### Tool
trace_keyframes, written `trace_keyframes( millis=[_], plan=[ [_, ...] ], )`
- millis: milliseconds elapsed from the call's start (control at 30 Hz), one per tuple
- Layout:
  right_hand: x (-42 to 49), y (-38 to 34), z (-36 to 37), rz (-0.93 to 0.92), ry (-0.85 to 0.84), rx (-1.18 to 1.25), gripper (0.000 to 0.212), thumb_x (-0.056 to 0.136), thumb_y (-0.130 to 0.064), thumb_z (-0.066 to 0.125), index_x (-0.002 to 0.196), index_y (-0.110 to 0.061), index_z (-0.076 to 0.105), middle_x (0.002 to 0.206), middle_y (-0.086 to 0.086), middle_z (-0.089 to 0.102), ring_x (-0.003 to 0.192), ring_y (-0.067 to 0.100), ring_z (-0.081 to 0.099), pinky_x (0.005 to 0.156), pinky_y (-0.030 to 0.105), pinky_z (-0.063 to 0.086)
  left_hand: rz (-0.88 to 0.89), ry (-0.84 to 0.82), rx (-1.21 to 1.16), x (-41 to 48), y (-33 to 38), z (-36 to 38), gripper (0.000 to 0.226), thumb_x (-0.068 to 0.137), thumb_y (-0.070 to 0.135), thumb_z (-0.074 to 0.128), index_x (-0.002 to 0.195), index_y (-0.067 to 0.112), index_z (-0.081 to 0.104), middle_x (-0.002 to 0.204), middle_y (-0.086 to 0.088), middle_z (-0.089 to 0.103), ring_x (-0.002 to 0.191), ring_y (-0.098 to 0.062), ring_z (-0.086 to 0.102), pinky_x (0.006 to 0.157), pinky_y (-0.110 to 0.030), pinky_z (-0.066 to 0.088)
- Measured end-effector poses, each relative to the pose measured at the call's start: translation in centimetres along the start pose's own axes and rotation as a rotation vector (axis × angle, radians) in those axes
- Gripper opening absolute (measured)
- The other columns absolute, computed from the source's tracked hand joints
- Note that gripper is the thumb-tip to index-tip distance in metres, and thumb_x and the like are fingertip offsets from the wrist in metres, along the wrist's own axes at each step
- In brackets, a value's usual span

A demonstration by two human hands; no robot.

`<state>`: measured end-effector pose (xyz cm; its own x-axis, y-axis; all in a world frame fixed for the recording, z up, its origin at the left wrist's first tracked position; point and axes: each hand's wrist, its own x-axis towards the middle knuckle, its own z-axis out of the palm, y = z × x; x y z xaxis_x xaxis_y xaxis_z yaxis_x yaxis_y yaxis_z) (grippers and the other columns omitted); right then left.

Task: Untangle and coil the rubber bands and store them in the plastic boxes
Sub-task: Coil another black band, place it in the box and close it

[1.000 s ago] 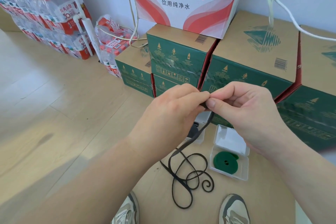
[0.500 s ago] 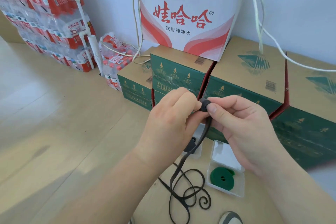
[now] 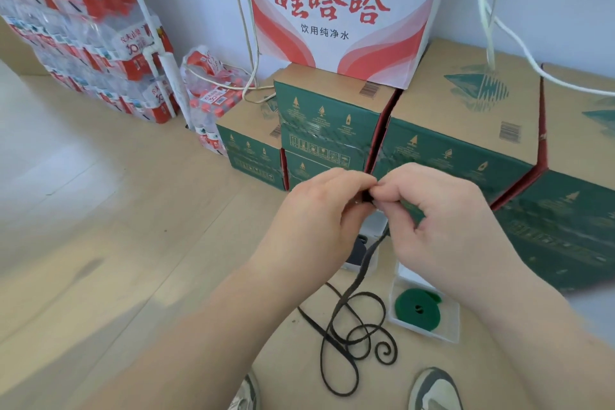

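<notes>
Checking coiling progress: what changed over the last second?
The left hand and right hand keep pinching the end of the band; the small coil seen there earlier is now mostly covered by fingers. The band's slack and the green coil in its box lie as before.

Your left hand (image 3: 319, 220) and right hand (image 3: 442, 226) are both raised at mid-frame, backs toward the camera, and they touch at the fingertips.

Left hand: the fingers are curled inward, with their tips closed on the rolled end of the black band (image 3: 362, 265).

Right hand: the thumb and forefinger pinch the same roll from the opposite side, and the other fingers are folded toward the palm.

Your left forearm (image 3: 206, 319) enters from the lower left and your right forearm (image 3: 532, 319) from the lower right. Both forearms are bare, with the wrists roughly straight.
</notes>
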<state>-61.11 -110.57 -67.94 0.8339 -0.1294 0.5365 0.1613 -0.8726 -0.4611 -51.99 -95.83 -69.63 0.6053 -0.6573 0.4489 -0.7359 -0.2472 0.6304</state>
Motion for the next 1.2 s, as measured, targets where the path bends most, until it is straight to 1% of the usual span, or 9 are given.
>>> trace_keyframes(
  millis=[100, 200, 467, 567, 700, 767, 867, 1033, 1200],
  plan=[
    [0.1, 0.4, -0.3, -0.021, 0.091, 0.017, 0.011, 0.086, 0.004, 0.074, 0.088, -0.007, 0.076, 0.085, 0.003, 0.075, 0.079, 0.02, 0.07, 0.074, 0.035, 0.056, -0.051, 0.017, -0.027, 0.5, -0.1, -0.4, 0.014, 0.089, 0.013, 0.076, 0.101, 0.02, 0.075, 0.088, 0.009, 0.065, 0.081, -0.008, 0.062, 0.073, -0.026, 0.053],
    [0.1, 0.8, -0.8, 0.269, 0.021, 0.287, 0.031, 0.083, -0.002, 0.079, 0.11, -0.018, 0.077, 0.093, -0.01, 0.077, 0.087, 0.006, 0.073, 0.082, 0.021, 0.058, -0.108, 0.019, -0.091, 0.9, 0.0, -0.4, 0.016, 0.086, 0.011, 0.079, 0.096, 0.023, 0.075, 0.081, 0.009, 0.064, 0.075, -0.01, 0.061, 0.068, -0.014, 0.049],
    [0.3, 2.5, -2.4, 0.489, -0.129, 0.557, 0.018, 0.087, -0.008, 0.077, 0.096, -0.023, 0.081, 0.089, -0.001, 0.08, 0.085, 0.021, 0.076, 0.086, 0.043, 0.062, -0.332, -0.082, -0.527, 0.8, 1.0, -0.2, 0.012, 0.091, 0.006, 0.075, 0.098, 0.017, 0.075, 0.082, -0.001, 0.074, 0.076, -0.022, 0.071, 0.074, -0.025, 0.059],
    [0.3, 2.4, -2.7, 0.565, -0.088, 0.728, 0.018, 0.084, -0.003, 0.077, 0.099, -0.013, 0.081, 0.09, 0.006, 0.081, 0.084, 0.027, 0.078, 0.086, 0.046, 0.063, -0.373, -0.067, -0.659, 0.7, 1.4, 0.1, 0.014, 0.094, 0.003, 0.071, 0.101, 0.014, 0.074, 0.086, -0.004, 0.075, 0.077, -0.02, 0.071, 0.08, -0.036, 0.062],
    [0.4, 2.2, -2.9, 0.52, -0.091, 0.683, 0.013, 0.087, -0.006, 0.076, 0.095, -0.015, 0.079, 0.088, 0.004, 0.08, 0.084, 0.024, 0.076, 0.084, 0.04, 0.063, -0.423, -0.072, -0.795, 0.5, 2.3, 0.0, 0.013, 0.093, 0.001, 0.07, 0.1, 0.011, 0.074, 0.082, -0.001, 0.074, 0.076, -0.016, 0.071, 0.078, -0.031, 0.062],
    [0.1, 2.3, -2.8, 0.469, -0.133, 0.536, 0.014, 0.091, -0.009, 0.074, 0.091, -0.023, 0.077, 0.085, 0.0, 0.077, 0.082, 0.021, 0.072, 0.081, 0.036, 0.06, -0.437, -0.067, -0.752, 0.4, 2.4, 0.0, 0.013, 0.091, 0.003, 0.073, 0.1, 0.012, 0.075, 0.083, -0.005, 0.076, 0.076, -0.02, 0.072, 0.078, -0.032, 0.063],
    [-0.4, 2.3, -2.4, 0.361, -0.185, 0.259, 0.014, 0.092, -0.014, 0.072, 0.087, -0.027, 0.071, 0.082, -0.007, 0.071, 0.078, 0.012, 0.065, 0.074, 0.031, 0.054, -0.351, -0.085, -0.371, 0.1, 1.7, 0.2, 0.014, 0.088, 0.01, 0.079, 0.098, 0.019, 0.077, 0.081, 0.002, 0.074, 0.074, -0.012, 0.07, 0.072, -0.024, 0.06],
    [-1.1, 1.0, -0.1, 0.089, -0.248, -0.212, 0.004, 0.094, -0.021, 0.062, 0.091, -0.02, 0.065, 0.087, -0.005, 0.057, 0.085, 0.02, 0.057, 0.068, 0.043, 0.054, -0.018, -0.131, 0.234, -0.2, 1.0, 0.6, 0.018, 0.087, 0.014, 0.07, 0.102, 0.023, 0.073, 0.083, 0.008, 0.062, 0.074, -0.013, 0.058, 0.065, -0.037, 0.054],
    [-0.8, 1.8, -0.2, 0.186, -0.103, 0.073, 0.006, 0.089, -0.022, 0.076, 0.094, -0.022, 0.079, 0.087, -0.009, 0.068, 0.082, 0.009, 0.062, 0.068, 0.022, 0.048, -0.242, -0.12, -0.018, 0.3, 0.9, -0.6, 0.013, 0.086, 0.01, 0.078, 0.09, 0.022, 0.076, 0.074, 0.007, 0.069, 0.07, -0.009, 0.064, 0.065, -0.022, 0.056]
  ],
)
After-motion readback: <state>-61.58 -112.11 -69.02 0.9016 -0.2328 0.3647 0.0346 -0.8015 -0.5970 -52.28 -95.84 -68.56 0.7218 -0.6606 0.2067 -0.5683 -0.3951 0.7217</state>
